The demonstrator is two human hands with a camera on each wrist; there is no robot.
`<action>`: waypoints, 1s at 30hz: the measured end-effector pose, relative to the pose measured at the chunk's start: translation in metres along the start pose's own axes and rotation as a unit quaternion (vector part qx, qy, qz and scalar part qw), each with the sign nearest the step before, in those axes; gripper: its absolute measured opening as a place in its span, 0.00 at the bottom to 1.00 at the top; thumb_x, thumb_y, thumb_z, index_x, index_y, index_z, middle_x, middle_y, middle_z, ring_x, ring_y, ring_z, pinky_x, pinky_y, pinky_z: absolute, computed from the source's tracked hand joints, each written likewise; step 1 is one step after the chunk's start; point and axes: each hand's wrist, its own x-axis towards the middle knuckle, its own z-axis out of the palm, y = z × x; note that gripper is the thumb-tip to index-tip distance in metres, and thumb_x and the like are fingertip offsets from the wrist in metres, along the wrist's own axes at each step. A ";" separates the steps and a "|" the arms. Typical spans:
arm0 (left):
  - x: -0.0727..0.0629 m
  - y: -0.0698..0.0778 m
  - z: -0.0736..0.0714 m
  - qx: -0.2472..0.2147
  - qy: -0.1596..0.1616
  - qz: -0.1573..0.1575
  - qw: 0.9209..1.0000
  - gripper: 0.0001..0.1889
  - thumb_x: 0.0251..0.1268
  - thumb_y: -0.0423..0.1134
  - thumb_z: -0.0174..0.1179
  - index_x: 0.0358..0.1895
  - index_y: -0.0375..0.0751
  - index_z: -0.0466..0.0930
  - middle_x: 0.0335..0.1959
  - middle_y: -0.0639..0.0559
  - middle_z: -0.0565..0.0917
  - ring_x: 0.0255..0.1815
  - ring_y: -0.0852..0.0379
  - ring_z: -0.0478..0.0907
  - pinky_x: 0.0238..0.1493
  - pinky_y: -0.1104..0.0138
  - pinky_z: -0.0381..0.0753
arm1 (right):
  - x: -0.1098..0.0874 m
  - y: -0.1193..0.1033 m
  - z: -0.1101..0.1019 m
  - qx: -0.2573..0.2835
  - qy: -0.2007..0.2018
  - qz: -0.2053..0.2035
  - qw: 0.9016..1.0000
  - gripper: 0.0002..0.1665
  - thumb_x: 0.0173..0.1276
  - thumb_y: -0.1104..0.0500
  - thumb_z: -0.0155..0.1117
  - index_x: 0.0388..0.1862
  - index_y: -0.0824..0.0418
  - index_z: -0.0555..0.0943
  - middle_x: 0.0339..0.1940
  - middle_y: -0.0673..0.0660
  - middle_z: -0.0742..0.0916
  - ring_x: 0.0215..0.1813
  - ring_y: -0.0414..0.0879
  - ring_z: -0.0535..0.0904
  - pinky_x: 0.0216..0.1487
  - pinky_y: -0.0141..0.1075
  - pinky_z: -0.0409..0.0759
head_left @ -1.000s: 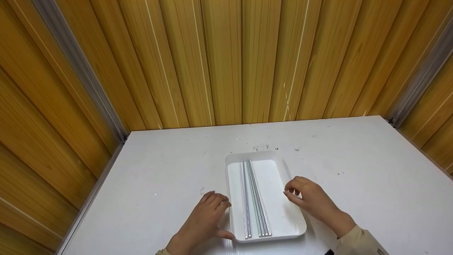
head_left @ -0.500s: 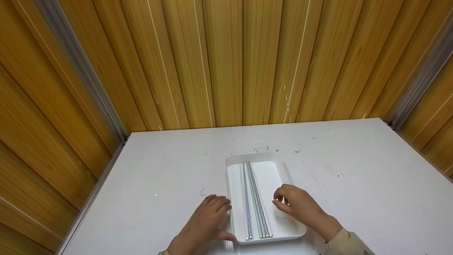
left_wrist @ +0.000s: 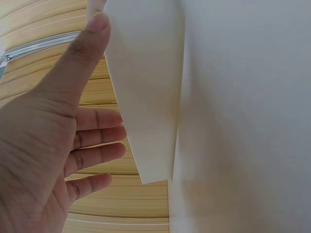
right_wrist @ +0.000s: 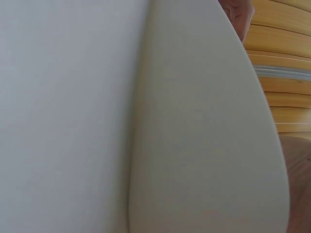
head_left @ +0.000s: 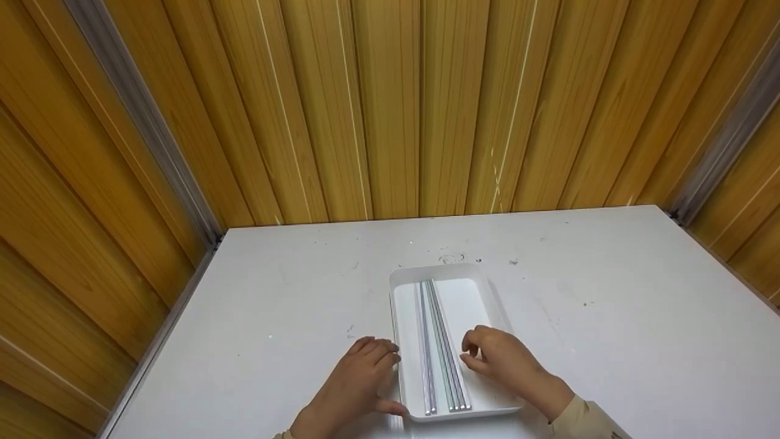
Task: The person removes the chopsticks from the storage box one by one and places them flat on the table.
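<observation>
A white rectangular tray (head_left: pixel 496 402) lies on the table with several slim, shiny chopsticks (head_left: pixel 448 353) in it. They lie lengthwise in two groups, two at the left and the rest nearer the middle. Against the tray's left wall rests my left hand (head_left: pixel 359 378), its thumb at the near left corner. The left wrist view shows this hand's fingers (left_wrist: pixel 99 138) fairly straight along the rim. Over the right half of the tray hovers my right hand (head_left: pixel 503 360), fingers loosely bent and holding nothing visible. In the right wrist view the tray wall (right_wrist: pixel 209 121) hides most of that hand.
The white table (head_left: pixel 292 292) extends around the tray and carries small dark marks. Yellow wood-look panels (head_left: pixel 390 110) stand behind it and at both sides, with grey metal posts (head_left: pixel 152 128) in the corners.
My right hand has moved left, from the tray's right rim to over its inside, close to the chopsticks. My left hand and the chopsticks have stayed put.
</observation>
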 end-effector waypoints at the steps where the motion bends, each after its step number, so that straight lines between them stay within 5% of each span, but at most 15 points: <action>1: 0.000 0.000 0.000 -0.001 0.001 0.001 1.000 0.40 0.33 0.75 0.61 0.43 0.44 0.79 0.45 0.56 0.82 0.52 0.60 0.77 0.59 0.62 0.76 | 0.000 -0.001 0.000 0.001 -0.003 0.004 1.000 0.06 0.58 0.60 0.68 0.27 0.58 0.79 0.23 0.46 0.79 0.25 0.31 0.67 0.25 0.27 0.71; 15: -0.001 0.000 0.005 -0.014 0.026 0.006 1.000 0.39 0.26 0.75 0.64 0.39 0.46 0.78 0.43 0.57 0.82 0.49 0.61 0.78 0.58 0.61 0.77 | 0.004 -0.009 0.008 0.048 -0.066 0.074 0.994 0.06 0.59 0.59 0.66 0.25 0.58 0.78 0.21 0.46 0.79 0.25 0.33 0.67 0.26 0.26 0.68; 30: 0.000 -0.002 0.004 -0.019 0.037 0.012 0.999 0.39 0.25 0.75 0.64 0.37 0.46 0.78 0.42 0.57 0.82 0.49 0.61 0.78 0.57 0.61 0.77 | 0.008 -0.020 0.014 0.058 -0.104 0.195 0.974 0.11 0.59 0.58 0.66 0.22 0.57 0.73 0.16 0.48 0.75 0.22 0.42 0.68 0.22 0.31 0.64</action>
